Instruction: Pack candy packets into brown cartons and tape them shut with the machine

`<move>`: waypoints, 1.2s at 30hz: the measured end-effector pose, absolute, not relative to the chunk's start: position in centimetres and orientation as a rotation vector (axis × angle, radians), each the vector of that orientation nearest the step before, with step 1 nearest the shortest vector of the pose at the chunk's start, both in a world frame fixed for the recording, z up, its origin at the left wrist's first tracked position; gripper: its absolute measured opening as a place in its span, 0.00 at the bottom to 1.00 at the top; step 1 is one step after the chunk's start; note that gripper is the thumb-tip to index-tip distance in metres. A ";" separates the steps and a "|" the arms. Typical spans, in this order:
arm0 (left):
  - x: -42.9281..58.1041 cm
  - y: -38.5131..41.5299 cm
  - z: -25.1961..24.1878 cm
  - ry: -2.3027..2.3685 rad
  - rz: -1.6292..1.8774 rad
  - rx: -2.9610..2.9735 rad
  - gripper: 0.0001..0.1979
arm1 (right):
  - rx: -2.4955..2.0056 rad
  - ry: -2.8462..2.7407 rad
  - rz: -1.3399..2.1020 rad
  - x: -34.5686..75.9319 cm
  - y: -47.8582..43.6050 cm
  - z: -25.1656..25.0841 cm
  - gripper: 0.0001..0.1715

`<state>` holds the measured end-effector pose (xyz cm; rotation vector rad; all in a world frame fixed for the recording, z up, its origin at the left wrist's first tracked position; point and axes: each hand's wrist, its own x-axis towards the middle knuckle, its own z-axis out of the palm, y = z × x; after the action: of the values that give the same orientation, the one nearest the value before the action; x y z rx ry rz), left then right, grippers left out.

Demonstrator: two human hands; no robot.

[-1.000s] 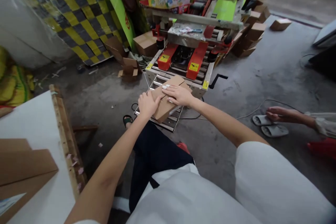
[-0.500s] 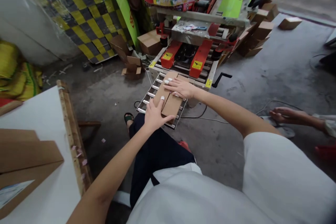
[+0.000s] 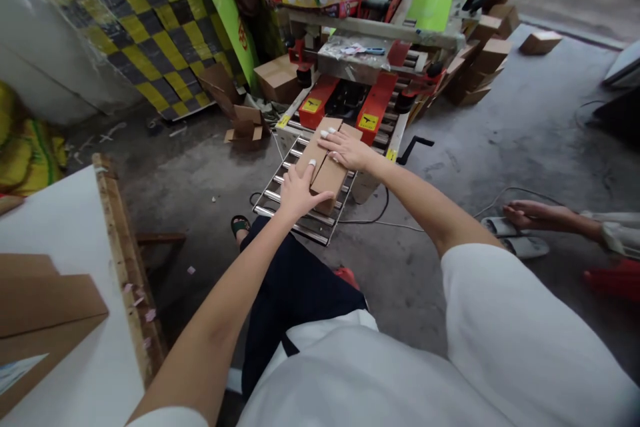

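Note:
A closed brown cardboard box (image 3: 330, 177) lies on the metal rollers (image 3: 273, 195) of a short conveyor, its far end near the red belts (image 3: 374, 103) of a box-sealing machine. A seam runs lengthwise between its top flaps. My left hand (image 3: 299, 192) rests spread over the box's near left part, thumb stretched across the near end. My right hand (image 3: 346, 149) lies flat on the top towards the far right, its fingers across the seam. White coverings sit on some fingertips of both hands. The box's underside is hidden.
A black crank handle (image 3: 416, 147) juts from the machine's right side. On the left stands a white table (image 3: 65, 213) with a wooden edge and an open carton (image 3: 55, 300). Small boxes (image 3: 490, 57) are piled at right. Another person's feet (image 3: 537, 213) show at the right.
The box has slid a little forward along the rollers towards the red belts, with both my hands staying on it. The view has shifted slightly.

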<state>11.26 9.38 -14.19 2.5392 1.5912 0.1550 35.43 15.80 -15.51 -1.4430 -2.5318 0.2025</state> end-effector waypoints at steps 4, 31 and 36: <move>12.0 9.4 -14.1 1.621 0.139 2.538 0.52 | -1.577 -2.386 0.235 34.3 14.0 -15.9 0.35; -4.7 6.9 -20.4 1.395 0.743 1.641 0.36 | -1.476 -2.220 0.122 32.1 11.1 -18.3 0.35; -4.8 7.1 -21.2 1.431 0.776 1.540 0.37 | -1.311 -2.332 0.121 33.1 10.8 -18.9 0.35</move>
<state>-4.82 7.11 -21.17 1.5398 1.4306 0.7763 33.07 10.81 -18.90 -1.3109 -2.3315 0.1208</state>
